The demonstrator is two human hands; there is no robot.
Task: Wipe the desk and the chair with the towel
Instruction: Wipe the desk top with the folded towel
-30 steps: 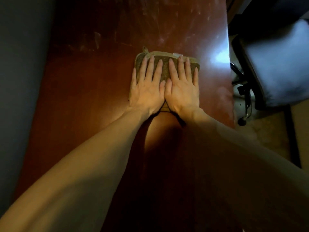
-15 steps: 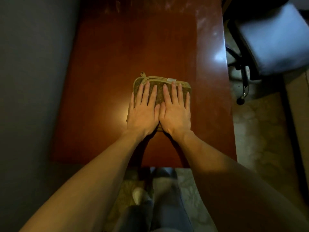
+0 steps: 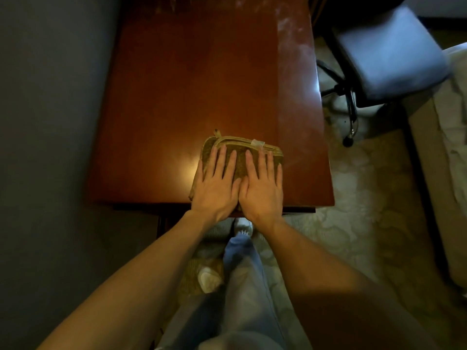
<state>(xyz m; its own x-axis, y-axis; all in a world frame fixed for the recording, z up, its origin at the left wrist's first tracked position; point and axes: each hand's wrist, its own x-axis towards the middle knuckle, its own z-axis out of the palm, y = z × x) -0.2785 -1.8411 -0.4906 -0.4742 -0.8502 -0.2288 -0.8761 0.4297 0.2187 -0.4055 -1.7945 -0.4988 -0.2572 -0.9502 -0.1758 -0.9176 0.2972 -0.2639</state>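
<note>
Olive towel (image 3: 240, 147) lay at desk (image 3: 189, 84) near edge; L hand (image 3: 214, 190), R hand (image 3: 262, 193) pressed flat on it. Right strip smeary, chair (image 3: 389, 51) prob. undone.

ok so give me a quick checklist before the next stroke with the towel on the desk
1. Both hands flat on the towel: ok. The left hand and the right hand press it side by side, fingers straight.
2. Is the towel folded and lying flat: ok.
3. Room to pull nearer: not ok. The wrists sit at the near edge of the desk.
4. Right strip of the desk clean: not ok. The pale smears show there.
5. Is the chair wiped: cannot tell. It stands apart, right of the desk.
</note>
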